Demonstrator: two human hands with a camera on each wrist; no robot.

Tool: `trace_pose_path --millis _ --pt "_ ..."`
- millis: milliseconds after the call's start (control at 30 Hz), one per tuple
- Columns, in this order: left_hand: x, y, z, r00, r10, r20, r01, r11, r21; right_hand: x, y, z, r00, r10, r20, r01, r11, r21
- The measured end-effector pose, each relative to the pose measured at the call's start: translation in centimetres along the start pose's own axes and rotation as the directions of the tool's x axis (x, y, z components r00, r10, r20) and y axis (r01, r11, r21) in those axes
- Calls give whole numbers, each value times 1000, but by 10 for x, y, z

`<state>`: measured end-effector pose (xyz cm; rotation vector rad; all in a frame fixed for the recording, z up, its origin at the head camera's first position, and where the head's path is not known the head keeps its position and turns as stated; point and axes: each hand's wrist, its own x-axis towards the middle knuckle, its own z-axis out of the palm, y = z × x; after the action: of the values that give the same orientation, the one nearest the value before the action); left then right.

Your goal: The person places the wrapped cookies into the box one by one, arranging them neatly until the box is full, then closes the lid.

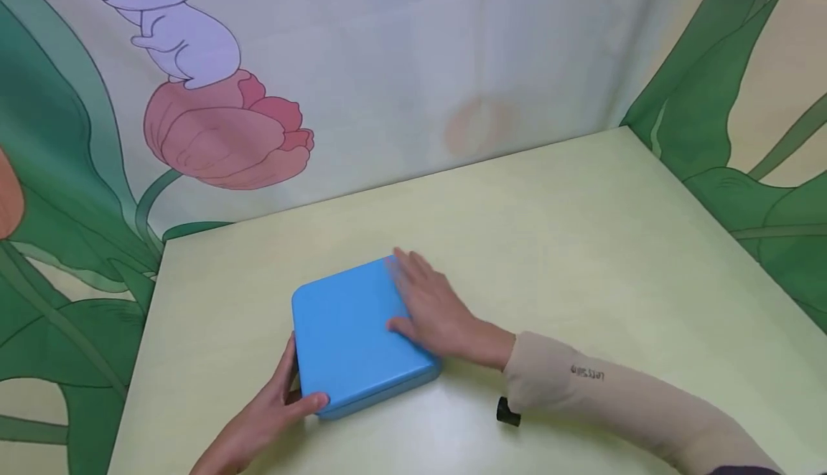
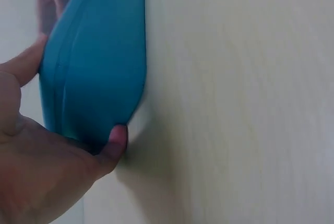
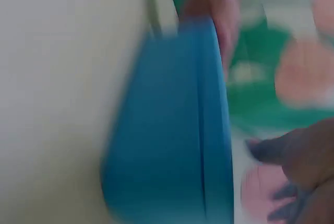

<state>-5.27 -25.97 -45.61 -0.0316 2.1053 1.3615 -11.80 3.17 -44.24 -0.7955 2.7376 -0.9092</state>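
A blue lidded box [image 1: 352, 331] with rounded corners lies on the pale table, its lid on and a seam running round the side just below the top. At its near left corner my left hand [image 1: 265, 412] holds it, thumb on the lid's edge. The left wrist view shows a fingertip of that hand [image 2: 47, 169] low on the box's side wall. My right hand [image 1: 439, 310] is over the box's right edge with fingers stretched out. Seen from the right wrist, this hand [image 3: 308, 156] is blurred and appears a little apart from the lid.
The light table [image 1: 549, 245] reaches back to a curtain [image 1: 400, 66] printed with a white animal on a pink flower. Printed green leaves [image 1: 762, 224] line the right side. A small black piece [image 1: 508, 412] shows under the right sleeve [image 1: 581, 382].
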Motion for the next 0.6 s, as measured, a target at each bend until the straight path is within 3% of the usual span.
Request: trace_pose_path --millis 67,133,200,267,400,500,600 --pt "0 -1 5 1000 24 -8 -24 1000 -12 -11 -19 9 987 -155 35 159 961 -227" --pt "0 -3 10 997 79 -9 -80 997 -15 -20 -32 23 954 -268 133 298 893 -337" --pt "0 -4 13 993 121 -6 -121 992 -20 -24 -39 36 923 -316 218 381 824 -419" --pt "1 -6 14 989 149 -8 -149 989 -6 -25 -41 48 906 -339 252 422 760 -495" --pt "-1 -8 14 996 93 -11 -93 996 -1 -24 -38 62 888 -403 221 450 661 -601" --pt "-3 -10 17 998 67 -8 -68 997 -28 -24 -37 66 874 -441 203 462 626 -628" --pt "-5 -13 21 996 87 -19 -88 995 -40 -24 -37 68 870 -452 199 463 607 -646"
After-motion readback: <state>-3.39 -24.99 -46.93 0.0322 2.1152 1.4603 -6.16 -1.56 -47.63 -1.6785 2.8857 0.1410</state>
